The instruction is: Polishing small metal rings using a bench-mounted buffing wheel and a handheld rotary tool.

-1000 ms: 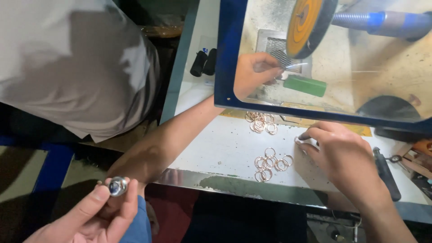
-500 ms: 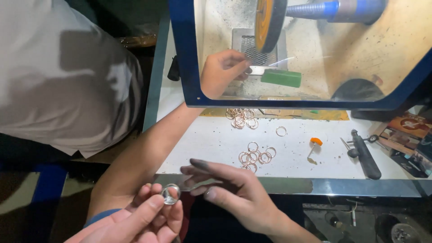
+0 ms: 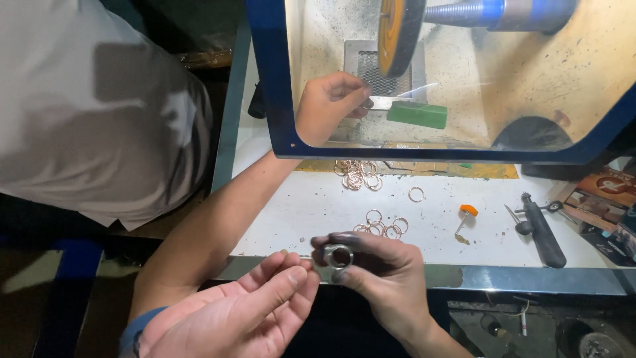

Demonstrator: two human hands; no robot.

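This is a small jewellery or metal-polishing workshop. At the far side a blue-framed hood (image 3: 271,99) with a dust-coated clear shield encloses an orange buffing wheel (image 3: 395,33) on a blue motor shaft (image 3: 490,13), with a green bar of polishing compound (image 3: 417,114) below it. The white bench (image 3: 298,212) is strewn with small metal rings (image 3: 381,225), and a black-handled hand tool (image 3: 543,232) lies to the right. Dust and grime cover everything.

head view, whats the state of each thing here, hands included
silver ring: pinched in right hand's fingertips, over the bench edge
right hand: shut on the ring
left hand: open, palm up, empty
copper rings: loose on the bench
orange wheel: mounted on spindle; spin unclear
green bar: lying flat
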